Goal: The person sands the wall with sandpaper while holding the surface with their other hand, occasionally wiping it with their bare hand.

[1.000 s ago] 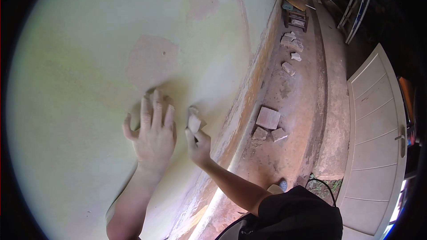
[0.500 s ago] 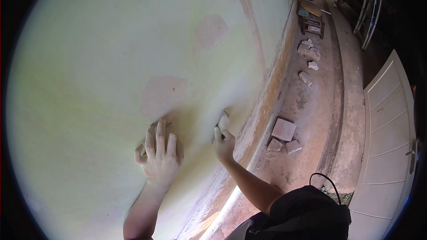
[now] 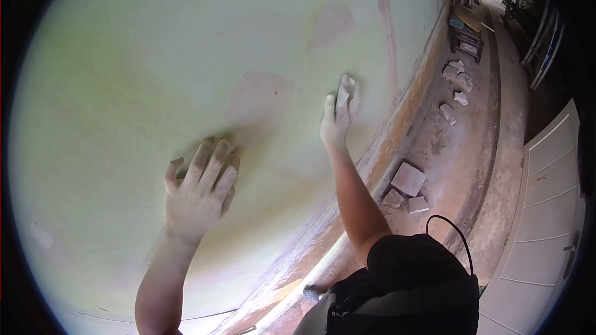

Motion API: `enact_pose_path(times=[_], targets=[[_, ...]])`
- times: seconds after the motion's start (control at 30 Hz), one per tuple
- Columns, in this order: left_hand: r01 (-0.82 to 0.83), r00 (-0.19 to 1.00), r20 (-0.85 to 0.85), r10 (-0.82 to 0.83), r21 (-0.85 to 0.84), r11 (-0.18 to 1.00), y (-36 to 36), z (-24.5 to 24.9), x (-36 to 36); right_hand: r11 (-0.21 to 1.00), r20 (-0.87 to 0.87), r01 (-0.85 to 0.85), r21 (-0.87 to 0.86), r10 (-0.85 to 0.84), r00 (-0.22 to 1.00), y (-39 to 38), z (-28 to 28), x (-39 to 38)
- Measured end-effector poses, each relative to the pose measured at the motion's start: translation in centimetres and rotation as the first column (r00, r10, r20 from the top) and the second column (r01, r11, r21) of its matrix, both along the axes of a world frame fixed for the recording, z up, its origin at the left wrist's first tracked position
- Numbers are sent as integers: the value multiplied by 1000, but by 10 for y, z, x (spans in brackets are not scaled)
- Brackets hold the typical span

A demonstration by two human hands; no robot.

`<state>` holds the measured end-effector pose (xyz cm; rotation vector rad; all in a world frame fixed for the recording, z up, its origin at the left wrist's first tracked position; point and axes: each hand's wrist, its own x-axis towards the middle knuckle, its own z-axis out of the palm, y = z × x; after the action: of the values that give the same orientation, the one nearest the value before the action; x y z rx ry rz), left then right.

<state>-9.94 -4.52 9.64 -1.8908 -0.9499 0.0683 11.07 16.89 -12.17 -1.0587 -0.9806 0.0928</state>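
My left hand point(image 3: 197, 195) rests on the pale green wall point(image 3: 143, 80), its dusty fingers spread and slightly bent. It lies below and left of a pinkish patch point(image 3: 257, 96). Farther right, my right hand point(image 3: 338, 121) grips a small, whitish folded piece point(image 3: 346, 92) against the wall, between the thumb and the fingers. That piece looks like folded sandpaper, though its grit side is hidden. Pale dust covers both hands. A second pinkish patch point(image 3: 333, 22) shows above the right hand.
Along the wall's foot runs a worn, peeling strip point(image 3: 397, 121). Broken slabs point(image 3: 408, 178) and several rubble pieces point(image 3: 458, 74) lie on the concrete floor. A white door point(image 3: 540, 217) leans at the right. A small wooden stand point(image 3: 467, 43) and ladder-like rails point(image 3: 549, 46) are farther back.
My right hand has slid up the wall with the whitish folded piece. My left hand has shifted left, away from the pinkish patch. The whole view has turned a little.
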Motion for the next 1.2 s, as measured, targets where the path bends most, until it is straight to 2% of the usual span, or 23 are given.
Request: enact_pose_path(times=[0.07, 0.13, 0.2, 0.27, 0.3, 0.33, 0.4, 0.43, 0.5, 0.57, 0.63, 0.67, 0.7, 0.8, 0.83, 0.87, 0.9, 0.97, 1.07, 1.17, 1.2], targets=[[20, 999, -25, -21, -7, 1000, 0, 14, -3, 998, -64, -51, 30, 53, 997, 21, 10, 10], [48, 999, -3, -49, -31, 998, 0, 20, -2, 982, -235, -183, 53, 190, 953, 25, 14, 16], [59, 998, -4, -59, -61, 996, 2, 23, 1, 979, -170, -194, 62, 202, 965, 4, 13, -6], [66, 998, -6, -67, -69, 995, 4, 21, 2, 991, 49, -132, -8, 133, 990, -53, 19, -56], [54, 998, -17, -55, -81, 995, 6, 20, 3, 982, 187, -183, -47, 189, 964, -85, 10, -83], [73, 997, -13, -74, -68, 995, 9, 20, 5, 970, 324, -242, -11, 232, 917, -119, -1, -105], [64, 998, 8, -64, -47, 997, 11, 16, 10, 940, 490, -334, 65, 261, 832, -140, -32, -118], [79, 997, 5, -79, -47, 996, 10, 13, 11, 946, 488, -319, 67, 248, 837, -129, -37, -111], [67, 997, 45, -67, -1, 998, 14, 11, 14, 948, 344, -316, 42, 283, 896, -96, -45, -82], [81, 996, 33, -81, 19, 997, 17, 9, 14, 969, 233, -246, 15, 236, 943, -58, -42, -50], [73, 997, 36, -74, 36, 997, 18, 3, 14, 987, 242, -156, -34, 160, 957, -22, -40, -15], [74, 996, 43, -76, 58, 996, 20, 3, 15, 975, -78, -213, -56, 208, 975, 20, -40, 12], [73, 996, 54, -77, 76, 994, 19, 0, 16, 959, -389, -274, -66, 228, 893, 50, -47, 31], [88, 990, 104, -96, 80, 993, 21, -9, 21, 970, -347, -242, -23, 219, 912, 63, -57, 35], [85, 989, 111, -95, 91, 992, 25, -12, 22, 968, -192, -241, -75, 223, 956, 30, -36, 24], [101, 988, 112, -109, 72, 992, 27, -18, 23, 965, -97, -258, -52, 252, 963, 3, -31, 5], [112, 987, 114, -116, 46, 993, 26, -22, 23, 959, -2, -282, -38, 282, 959, -25, -32, -18], [109, 988, 113, -109, 4, 994, 25, -23, 24, 950, 164, -286, -124, 304, 939, -88, -42, -67], [128, 988, 90, -123, -45, 991, 20, -27, 20, 943, 209, -323, -83, 333, 919, -96, -64, -75], [146, 986, 84, -142, -44, 988, 19, -27, 14, 946, -160, -290, -145, 267, 950, -51, -59, -48], [152, 984, 98, -147, -53, 987, 18, -29, 13, 955, -191, -276, -110, 252, 949, -30, -66, -36]])
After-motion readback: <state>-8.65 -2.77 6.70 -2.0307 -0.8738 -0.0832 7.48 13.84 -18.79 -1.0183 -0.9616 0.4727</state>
